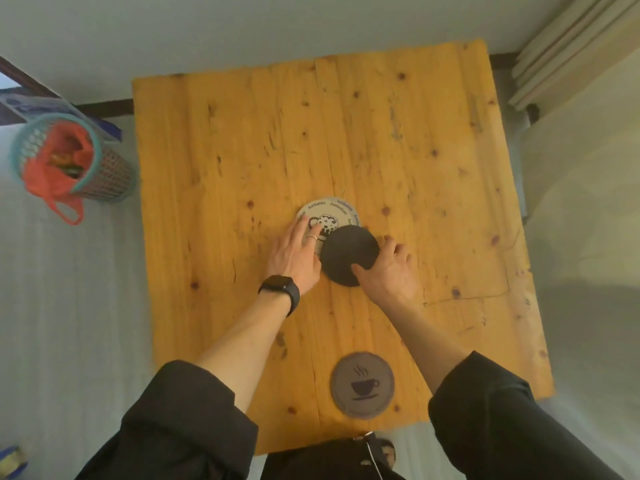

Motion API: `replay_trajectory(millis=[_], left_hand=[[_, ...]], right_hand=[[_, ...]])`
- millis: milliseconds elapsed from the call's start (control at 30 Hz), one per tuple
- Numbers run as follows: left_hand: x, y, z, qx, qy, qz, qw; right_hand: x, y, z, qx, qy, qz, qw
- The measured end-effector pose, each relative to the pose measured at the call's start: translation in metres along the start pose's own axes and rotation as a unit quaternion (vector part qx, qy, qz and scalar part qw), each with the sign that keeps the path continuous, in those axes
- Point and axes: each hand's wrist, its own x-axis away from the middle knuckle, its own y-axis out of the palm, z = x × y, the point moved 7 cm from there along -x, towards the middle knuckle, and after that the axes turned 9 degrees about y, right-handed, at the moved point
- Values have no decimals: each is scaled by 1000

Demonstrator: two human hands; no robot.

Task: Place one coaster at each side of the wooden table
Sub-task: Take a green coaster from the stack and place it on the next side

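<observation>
On the wooden table (398, 133), near its middle, lies a pale round coaster (337, 211) printed with a mug and lettering. My left hand (298, 252) rests flat on its left part, fingers spread. A plain dark round coaster (348, 252) overlaps its near right edge, and my right hand (389, 270) pinches this dark coaster between thumb and fingers. A grey-brown coaster with a steaming cup drawing (362, 385) lies flat by the table's near edge.
A teal mesh basket (104, 174) with a red bag inside stands on the floor left of the table. Pale curtains (568, 46) hang at the far right. A wall runs behind the table's far edge.
</observation>
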Motion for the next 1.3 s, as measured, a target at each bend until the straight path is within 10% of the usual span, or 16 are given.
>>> replay_trajectory(millis=[367,633,800,900,1100,1300], left_hand=[[8,12,2,-67,1,-110,992],[13,-31,107,147,-48,-208,966],[74,-6,249,622,-174,-301,702],[94,14,320,642,-140,-295,693],[103,31,432,663,-153,-198,706],[100,42,512,667,-152,-154,713]], right_hand=[[18,-2,36,-241,38,-140,960],[81,-98,144,-217,-82,39,972],[128,-152,236,-153,-189,213,946],[136,-162,296,-126,-227,245,934],[117,-175,430,-309,-111,84,941],[98,-175,527,-637,143,-186,734]])
